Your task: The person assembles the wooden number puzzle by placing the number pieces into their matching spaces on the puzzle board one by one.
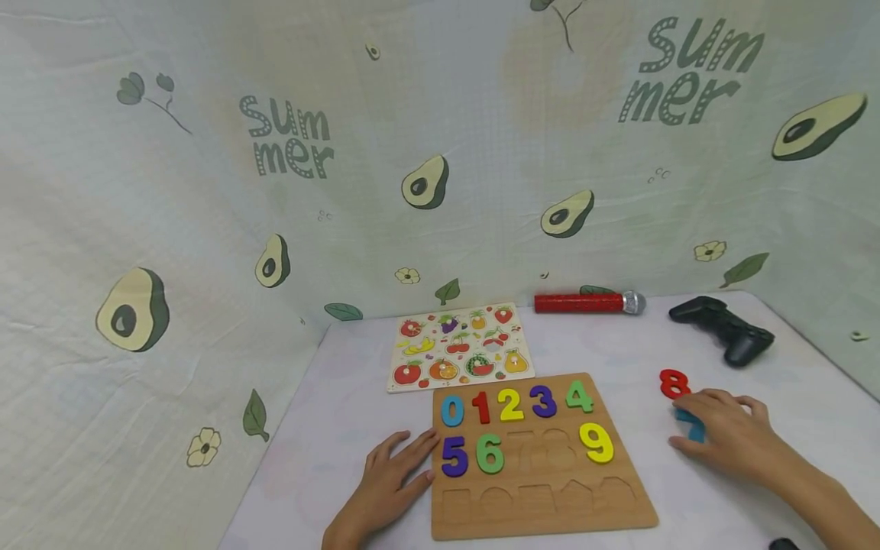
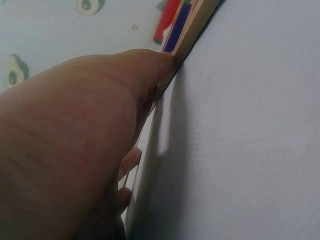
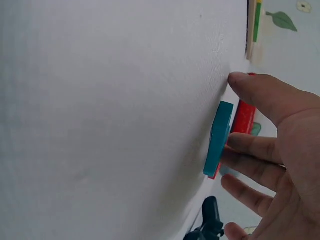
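Observation:
A wooden number board (image 1: 543,521) lies flat on the table. It carries 0 to 4 in the top row, then 5, 6 and a yellow 9 (image 1: 596,443) in the middle row. Bare recesses show between 6 and 9 and along the bottom row. My left hand (image 1: 388,485) rests at the board's left edge, fingers extended, thumb at the edge in the left wrist view. To the right, my right hand (image 1: 732,435) reaches over a blue number piece (image 3: 219,139), partly hidden in the head view; its thumb stands apart from the piece, fingers behind it. A red 8 (image 1: 674,383) lies just beyond.
Behind the board lies a fruit picture puzzle (image 1: 459,363). A red microphone (image 1: 580,303) and a black game controller (image 1: 723,328) lie towards the back right. A printed cloth (image 1: 481,244) hangs behind the table, and a dark object (image 1: 784,544) shows at the bottom right.

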### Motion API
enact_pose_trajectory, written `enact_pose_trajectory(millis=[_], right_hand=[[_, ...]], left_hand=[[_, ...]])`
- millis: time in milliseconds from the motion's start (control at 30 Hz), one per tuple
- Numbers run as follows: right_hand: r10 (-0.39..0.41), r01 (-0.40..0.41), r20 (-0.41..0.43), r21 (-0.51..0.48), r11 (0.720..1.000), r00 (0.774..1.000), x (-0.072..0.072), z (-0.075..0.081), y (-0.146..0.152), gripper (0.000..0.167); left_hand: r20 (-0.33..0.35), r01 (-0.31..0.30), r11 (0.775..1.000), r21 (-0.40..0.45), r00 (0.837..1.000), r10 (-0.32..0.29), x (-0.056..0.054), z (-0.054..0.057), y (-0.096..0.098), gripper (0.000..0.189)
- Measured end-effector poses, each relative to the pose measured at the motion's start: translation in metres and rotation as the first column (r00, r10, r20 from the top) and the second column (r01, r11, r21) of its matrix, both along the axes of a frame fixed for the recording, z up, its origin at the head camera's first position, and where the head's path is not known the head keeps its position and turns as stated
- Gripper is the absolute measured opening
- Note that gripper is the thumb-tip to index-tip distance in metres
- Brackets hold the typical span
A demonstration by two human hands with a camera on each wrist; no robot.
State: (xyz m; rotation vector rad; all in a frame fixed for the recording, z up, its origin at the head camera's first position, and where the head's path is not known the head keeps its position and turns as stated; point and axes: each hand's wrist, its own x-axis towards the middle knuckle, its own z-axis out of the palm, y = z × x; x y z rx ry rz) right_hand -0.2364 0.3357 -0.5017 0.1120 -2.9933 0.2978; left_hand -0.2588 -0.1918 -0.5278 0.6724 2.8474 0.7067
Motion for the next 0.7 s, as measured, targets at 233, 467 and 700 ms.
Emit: enact_pose_trajectory(millis=[233,467,700], right_hand=[[-0.025,0.025,0.031,0.006,1.0,0.999,0.003,-0.001,0.005,0.07],[0.003,-0.003,0.012,0.002,1.0,1.0,0.007,-0.009,0.009,0.066],[0.018,-0.018,0.007,0.032,0.999,1.0,0.011,-0.004,0.011,0.063]], left_hand=[[-0.004,0.0,1.0,0.0,1.0,0.0,0.0,-0.001,-0.001,0.057],[-0.02,0.005,1.0,0.012,1.0,-0.005,0.0,-0.004,-0.002,0.056],[-0.015,0.014,1.0,0.011,1.0,-0.014,0.0,-0.001,-0.001,0.056]])
